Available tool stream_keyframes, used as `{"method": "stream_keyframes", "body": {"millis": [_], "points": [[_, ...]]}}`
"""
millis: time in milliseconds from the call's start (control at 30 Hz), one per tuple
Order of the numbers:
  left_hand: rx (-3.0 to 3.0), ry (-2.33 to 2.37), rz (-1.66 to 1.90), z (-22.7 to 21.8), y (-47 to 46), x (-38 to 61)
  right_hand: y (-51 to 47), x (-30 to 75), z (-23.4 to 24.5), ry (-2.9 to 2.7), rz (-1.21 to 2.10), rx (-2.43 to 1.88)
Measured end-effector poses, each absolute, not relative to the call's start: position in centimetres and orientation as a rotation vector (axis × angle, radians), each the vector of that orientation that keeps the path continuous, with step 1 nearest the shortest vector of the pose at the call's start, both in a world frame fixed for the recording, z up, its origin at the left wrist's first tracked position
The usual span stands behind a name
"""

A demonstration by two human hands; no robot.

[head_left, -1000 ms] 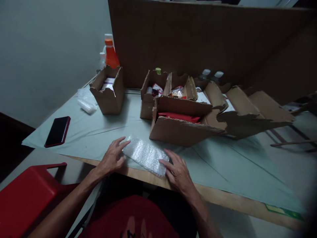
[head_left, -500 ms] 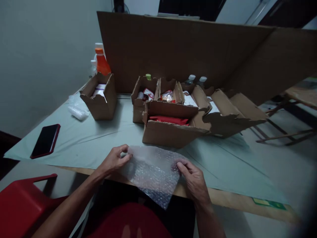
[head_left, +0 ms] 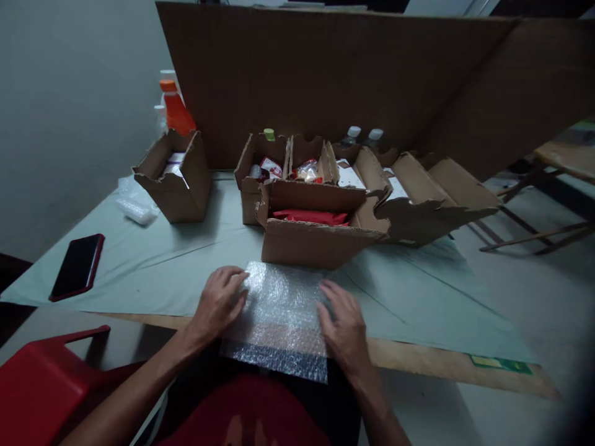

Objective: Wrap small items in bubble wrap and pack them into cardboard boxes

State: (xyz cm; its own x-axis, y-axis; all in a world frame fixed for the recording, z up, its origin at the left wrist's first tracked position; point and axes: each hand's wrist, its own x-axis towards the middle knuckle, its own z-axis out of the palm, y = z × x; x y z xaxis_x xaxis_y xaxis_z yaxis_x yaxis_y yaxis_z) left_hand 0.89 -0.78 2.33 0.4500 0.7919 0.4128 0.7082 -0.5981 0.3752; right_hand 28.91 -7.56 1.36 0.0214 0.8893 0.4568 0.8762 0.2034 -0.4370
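Note:
A clear sheet of bubble wrap (head_left: 283,316) lies across the front of the table, its near part hanging past the edge over my lap. At its left side is my left hand (head_left: 218,303), thumb and fingers apart, the fingertips touching or just over the sheet's edge. My right hand (head_left: 344,328) rests along the opposite side with its fingers spread, also against the sheet. Neither hand grips it. Just behind the sheet stands a long cardboard box (head_left: 320,244) with red packets (head_left: 311,216) inside.
Behind are several cardboard bins, one holding red-and-white packs (head_left: 271,167). A separate box (head_left: 188,198) stands left, near an orange bottle (head_left: 178,111) and crumpled bubble wrap (head_left: 137,207). A phone (head_left: 78,266) lies at the left edge. A red stool (head_left: 46,384) is below.
The bubble wrap has gone from being held up at a slant to lying flat on the table. Both hands have let go of its corners. My view has tilted down slightly.

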Motion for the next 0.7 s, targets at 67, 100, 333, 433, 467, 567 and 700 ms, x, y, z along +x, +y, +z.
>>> {"method": "stream_keyframes", "body": {"millis": [67,100,333,433,467,567,700], "points": [[2.603,1.204,0.688,2.3,-1.1,2.0,-7.3,26.1,1.8,-2.044,0.117,-1.567],[2.606,1.177,0.592,2.2,-1.1,2.4,-7.1,25.0,1.8,-2.144,0.172,-1.532],[2.48,1.146,0.368,1.1,0.0,2.2,-9.1,31.2,-0.2,-2.207,0.023,-1.632],[2.428,1.096,0.438,1.4,0.0,1.3,-12.3,34.7,0.3,-2.24,-0.029,-1.62],[2.417,1.068,0.465,1.7,-0.2,0.9,-13.4,34.9,0.6,-2.292,-0.015,-1.598],[2.423,0.918,0.422,3.1,-1.5,-1.4,-15.6,33.6,1.2,-2.441,0.018,-1.545],[2.457,0.74,0.183,4.7,-3.9,-4.8,-15.1,31.4,0.8,-2.394,0.1,-1.474]]}}
